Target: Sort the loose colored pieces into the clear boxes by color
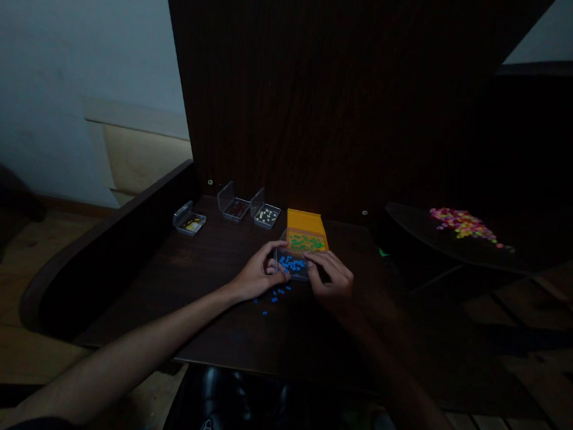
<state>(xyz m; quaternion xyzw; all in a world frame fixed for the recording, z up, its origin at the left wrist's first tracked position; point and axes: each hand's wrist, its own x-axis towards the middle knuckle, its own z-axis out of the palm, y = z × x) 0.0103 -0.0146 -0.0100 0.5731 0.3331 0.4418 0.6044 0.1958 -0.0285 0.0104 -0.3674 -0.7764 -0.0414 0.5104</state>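
A small clear plastic box (pixel 300 278) with many blue pieces (pixel 292 264) in it sits in front of me on the dark wooden table (pixel 227 323). My left hand (pixel 259 271) grips its left side, thumb along the near edge. At the box's right side is my right hand (pixel 330 276), its fingers bent together at the rim; whether a piece is between them I cannot make out. Several loose blue pieces (pixel 274 299) lie on the table near my left hand. Just behind stands a yellow box (pixel 306 222), lid raised, with green pieces (pixel 304 243) inside.
Three clear lidded boxes stand open at the back left: one with yellow pieces (pixel 193 224), one with dark red pieces (pixel 237 208), one with whitish pieces (pixel 266 216). A heap of colourful pieces (pixel 466 225) lies on a dark surface at right. A tall dark panel (pixel 327 98) rises behind.
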